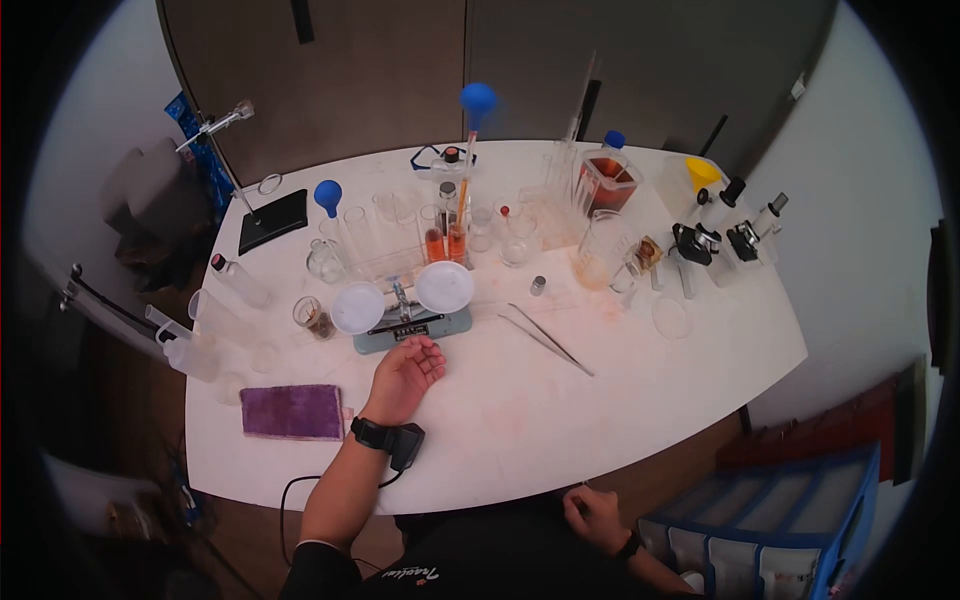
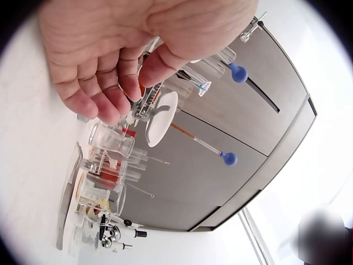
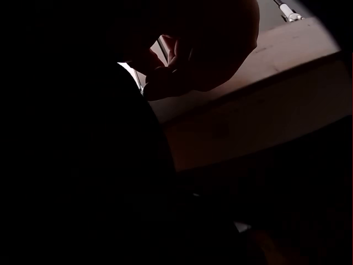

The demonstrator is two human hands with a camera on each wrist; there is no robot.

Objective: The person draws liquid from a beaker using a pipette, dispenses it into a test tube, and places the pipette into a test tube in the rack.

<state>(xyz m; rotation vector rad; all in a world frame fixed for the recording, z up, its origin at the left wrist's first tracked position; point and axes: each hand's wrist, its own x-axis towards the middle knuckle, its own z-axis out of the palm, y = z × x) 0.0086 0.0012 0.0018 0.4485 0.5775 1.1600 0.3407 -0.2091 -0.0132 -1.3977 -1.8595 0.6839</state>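
My left hand point(image 1: 403, 382) is just in front of a small balance point(image 1: 412, 332) with two white pans, its fingers loosely curled and holding nothing. In the left wrist view the fingers point(image 2: 105, 102) overlap the balance's base and one white pan point(image 2: 162, 119). My right hand point(image 1: 597, 515) is low beside my body at the table's front edge, fingers bent. The right wrist view is very dark and shows that hand point(image 3: 204, 55) mostly as a silhouette, with no object visible in it. Tweezers point(image 1: 548, 340) lie right of the balance, near a small metal weight point(image 1: 538, 286).
A purple cloth point(image 1: 292, 412) lies at the left front. Behind the balance stand tubes with orange liquid point(image 1: 435, 245) and a dropper with a blue bulb point(image 1: 478, 98). Glass beakers point(image 1: 604, 240) and microscopes point(image 1: 700, 240) are at the right, a stand point(image 1: 272, 222) at the back left.
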